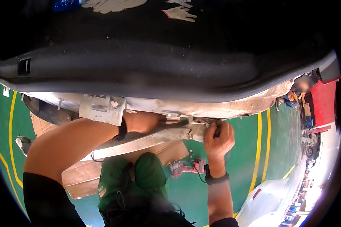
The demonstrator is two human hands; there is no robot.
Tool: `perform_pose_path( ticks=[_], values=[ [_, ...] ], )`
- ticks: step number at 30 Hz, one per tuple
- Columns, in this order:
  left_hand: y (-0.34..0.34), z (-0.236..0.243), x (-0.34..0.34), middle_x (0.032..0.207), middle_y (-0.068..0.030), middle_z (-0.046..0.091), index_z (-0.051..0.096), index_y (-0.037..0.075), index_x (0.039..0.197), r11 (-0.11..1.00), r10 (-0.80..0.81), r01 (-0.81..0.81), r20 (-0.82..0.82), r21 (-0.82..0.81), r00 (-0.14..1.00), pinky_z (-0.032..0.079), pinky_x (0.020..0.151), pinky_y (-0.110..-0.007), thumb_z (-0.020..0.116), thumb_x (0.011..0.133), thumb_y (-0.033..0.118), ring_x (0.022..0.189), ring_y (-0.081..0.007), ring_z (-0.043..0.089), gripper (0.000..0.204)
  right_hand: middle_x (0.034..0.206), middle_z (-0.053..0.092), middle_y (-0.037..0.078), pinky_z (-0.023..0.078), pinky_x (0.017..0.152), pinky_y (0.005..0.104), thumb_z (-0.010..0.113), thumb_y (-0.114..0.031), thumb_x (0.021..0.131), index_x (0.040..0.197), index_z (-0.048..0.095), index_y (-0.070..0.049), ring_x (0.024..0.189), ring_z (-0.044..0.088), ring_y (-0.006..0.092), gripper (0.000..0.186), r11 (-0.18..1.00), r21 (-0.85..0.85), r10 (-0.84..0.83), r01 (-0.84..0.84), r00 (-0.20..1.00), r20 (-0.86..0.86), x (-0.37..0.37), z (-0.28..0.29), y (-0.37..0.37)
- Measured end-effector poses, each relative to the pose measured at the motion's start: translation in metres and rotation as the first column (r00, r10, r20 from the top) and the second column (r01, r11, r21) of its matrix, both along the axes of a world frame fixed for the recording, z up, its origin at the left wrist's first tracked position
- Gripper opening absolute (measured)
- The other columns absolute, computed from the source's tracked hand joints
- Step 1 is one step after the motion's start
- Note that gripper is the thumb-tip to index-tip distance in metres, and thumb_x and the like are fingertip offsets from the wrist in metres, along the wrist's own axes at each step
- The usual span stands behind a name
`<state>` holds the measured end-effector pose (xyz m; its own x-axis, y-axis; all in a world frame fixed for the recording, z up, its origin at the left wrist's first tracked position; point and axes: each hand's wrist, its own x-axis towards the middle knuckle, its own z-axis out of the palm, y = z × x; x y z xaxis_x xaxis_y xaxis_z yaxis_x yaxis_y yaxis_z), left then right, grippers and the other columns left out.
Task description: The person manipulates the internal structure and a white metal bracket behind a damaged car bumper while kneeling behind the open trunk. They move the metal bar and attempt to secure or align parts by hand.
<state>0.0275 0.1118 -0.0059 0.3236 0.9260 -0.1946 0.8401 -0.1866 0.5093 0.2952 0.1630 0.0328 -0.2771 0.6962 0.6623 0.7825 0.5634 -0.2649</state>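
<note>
In front of me is the end of a car body, with a dark trunk sill [140, 72] above bare white sheet metal [223, 106]. A long, dirty white bumper beam [151, 139] runs below it. My left arm passes behind a white metal bracket [102, 109], and my left hand [146, 122] reaches into the gap between body and beam, its fingers hidden. At the beam's right end my right hand [219, 140] is closed, fingers curled against the metal joint [197, 130]; what they grip, if anything, is hidden.
Red cordless power tools [187, 167] lie on the green floor beside flattened cardboard [79, 179]. A white body panel [263, 202] lies at lower right. Work gloves [180, 14] rest inside the trunk. Another person [290, 100] is at far right.
</note>
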Motion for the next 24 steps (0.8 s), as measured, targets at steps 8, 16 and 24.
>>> perform_pose_path(
  ticks=[8,16,24],
  values=[
    [-0.033,0.069,-0.010,0.094,-0.0266,0.068,0.066,0.001,0.106,0.988,0.144,-0.144,0.022,0.050,0.989,0.052,0.079,-0.051,0.053,0.104,0.028,0.088,-0.0435,0.068,0.030,0.063,0.051,0.005,0.041,0.052,0.0419,0.067,-0.007,0.082,0.077,0.063,-0.008,0.057,0.052,0.0275,0.007,0.999,0.017,-0.033,0.032,0.999,0.022,0.002,-0.002,0.002],
    [-0.038,0.088,0.009,0.091,-0.0250,0.069,0.063,0.002,0.108,0.992,0.123,-0.123,0.003,-0.007,0.992,0.056,0.073,-0.054,0.053,0.102,0.022,0.084,-0.0444,0.069,0.024,0.063,0.051,0.005,0.041,0.052,0.0422,0.067,-0.008,0.082,0.077,0.064,-0.009,0.057,0.052,0.0277,0.006,1.000,-0.011,-0.021,0.021,1.000,-0.012,-0.001,0.001,-0.001],
    [-0.032,0.091,0.021,0.087,-0.0211,0.072,0.066,0.004,0.109,0.996,0.083,-0.084,-0.071,-0.012,0.994,0.057,0.068,-0.051,0.053,0.099,0.018,0.081,-0.0399,0.072,0.021,0.063,0.051,0.005,0.041,0.052,0.0420,0.067,-0.007,0.082,0.077,0.064,-0.009,0.057,0.052,0.0277,0.006,1.000,-0.003,-0.015,0.015,1.000,0.002,-0.001,0.002,0.000]
  ],
)
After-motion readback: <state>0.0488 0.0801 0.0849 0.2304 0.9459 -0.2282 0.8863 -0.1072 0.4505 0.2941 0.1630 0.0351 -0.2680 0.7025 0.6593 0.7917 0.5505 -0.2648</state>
